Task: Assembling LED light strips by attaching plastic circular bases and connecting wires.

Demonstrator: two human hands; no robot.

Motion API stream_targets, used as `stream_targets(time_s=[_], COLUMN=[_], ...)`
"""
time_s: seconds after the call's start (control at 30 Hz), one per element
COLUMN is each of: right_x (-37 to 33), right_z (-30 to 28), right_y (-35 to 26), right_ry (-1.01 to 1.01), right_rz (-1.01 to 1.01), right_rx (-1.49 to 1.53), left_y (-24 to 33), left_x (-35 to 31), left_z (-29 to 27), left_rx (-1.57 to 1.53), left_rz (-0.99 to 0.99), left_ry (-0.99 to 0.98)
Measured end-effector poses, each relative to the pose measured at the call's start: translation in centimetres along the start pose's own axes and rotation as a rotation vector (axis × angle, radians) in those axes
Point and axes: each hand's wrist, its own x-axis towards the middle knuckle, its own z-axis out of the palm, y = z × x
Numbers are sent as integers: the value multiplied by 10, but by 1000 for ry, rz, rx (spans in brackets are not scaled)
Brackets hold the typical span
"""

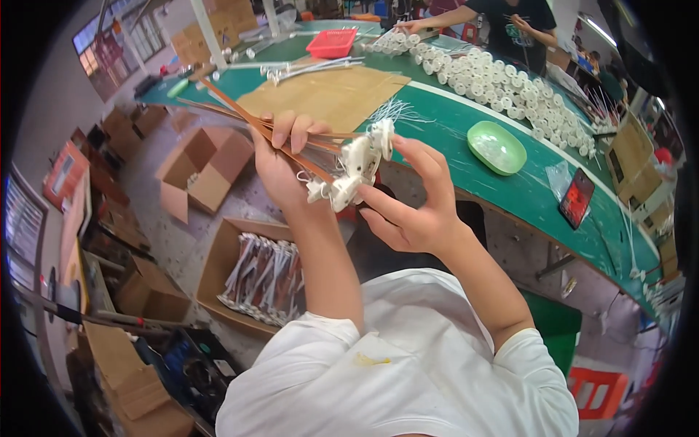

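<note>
My left hand (pixel 280 164) is closed around a bundle of flat orange-brown strips (pixel 237 109), raised in front of me near the table edge. At the right end of the bundle sits a cluster of white plastic fittings (pixel 357 164) with small wire loops. With its fingertips on these fittings, my right hand (pixel 422 215) grips them from the right side. Just beyond the cluster, a bunch of thin white ties (pixel 400 111) lies on the table.
The green table (pixel 451 153) carries a cardboard sheet (pixel 328 95), a red basket (pixel 331 44), a green bowl (pixel 496 148), a phone (pixel 577 198) and a heap of white plastic parts (pixel 502 87). Another person (pixel 510 29) stands across it. Below left, an open box (pixel 211 280) holds similar bundles.
</note>
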Motion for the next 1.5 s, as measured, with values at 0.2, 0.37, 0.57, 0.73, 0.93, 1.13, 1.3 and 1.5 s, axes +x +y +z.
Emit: stream_targets(time_s=[0.2,0.37,0.57,0.73,0.93,1.13,1.3,1.5], right_x=[1,44,60,49,43,53,75,106], right_z=[23,112,262,361,428,421,351,211], right_y=[43,121,270,356,380,383,369,284], right_ry=[-168,-514,-949,-831,-663,-802,-414,-295], right_rz=[-45,-44,174,379,185,-33,-511,-655], right_rx=[232,142,-107,-133,-153,-176,-87,118], left_y=[61,97,106,101,88,70,58,35], left_x=[-21,-27,-22,-16,-5,10,5,44], left_z=[-33,-87,-127,-137,-148,-151,-144,-128], left_rx=[426,536,469,503,474,611,536,687], left_rz=[172,272,240,139,82,33,126,153], left_ry=[-4,228,516,626,729,772,753,585])
